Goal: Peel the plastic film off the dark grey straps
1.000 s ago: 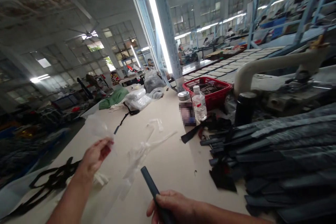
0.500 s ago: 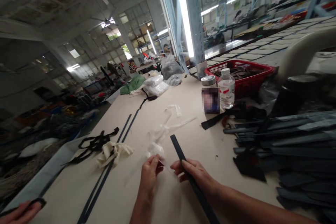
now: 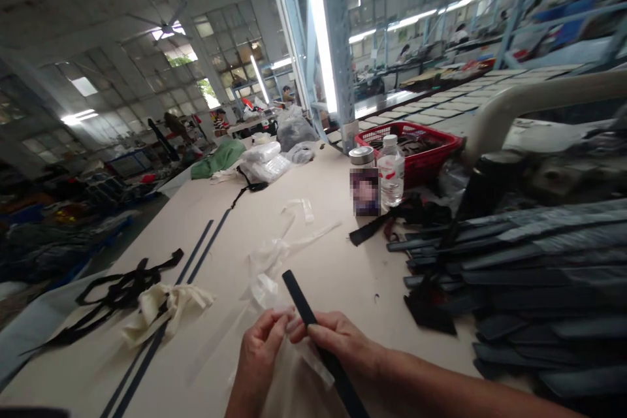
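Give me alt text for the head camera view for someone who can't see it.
A person's left hand and right hand meet over a beige worktable, the right gripping a dark strap, the left pinching clear plastic film. A stack of straps lies to the right, with a red basket and water bottle behind.

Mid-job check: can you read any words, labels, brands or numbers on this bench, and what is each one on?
None legible.
Clear plastic water bottle: red-and-white label, too blurred to read.
Metal-lidded jar: label blurred out.
Dark flat strip in the right hand: no print shows.
Clear plastic film pinched by the left hand: no print shows.
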A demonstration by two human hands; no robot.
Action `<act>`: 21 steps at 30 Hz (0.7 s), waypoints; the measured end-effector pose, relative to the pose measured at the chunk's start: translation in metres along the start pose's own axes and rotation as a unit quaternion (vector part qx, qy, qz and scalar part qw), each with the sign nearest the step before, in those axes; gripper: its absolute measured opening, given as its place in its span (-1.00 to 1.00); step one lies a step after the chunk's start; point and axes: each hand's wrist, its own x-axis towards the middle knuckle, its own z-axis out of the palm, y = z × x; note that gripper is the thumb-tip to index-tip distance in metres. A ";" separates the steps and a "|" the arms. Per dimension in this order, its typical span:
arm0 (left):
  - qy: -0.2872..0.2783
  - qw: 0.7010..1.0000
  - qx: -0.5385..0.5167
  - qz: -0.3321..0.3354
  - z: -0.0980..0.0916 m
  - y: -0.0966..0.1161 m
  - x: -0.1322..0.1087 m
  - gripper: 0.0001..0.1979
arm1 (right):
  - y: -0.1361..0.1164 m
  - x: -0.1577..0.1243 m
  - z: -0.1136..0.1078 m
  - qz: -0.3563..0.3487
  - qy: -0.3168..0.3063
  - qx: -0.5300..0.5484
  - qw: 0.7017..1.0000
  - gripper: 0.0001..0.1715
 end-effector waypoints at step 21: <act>0.044 0.997 0.062 0.017 -0.006 -0.005 0.002 -0.62 | 0.001 0.010 -0.006 0.089 0.123 0.134 0.979 -0.50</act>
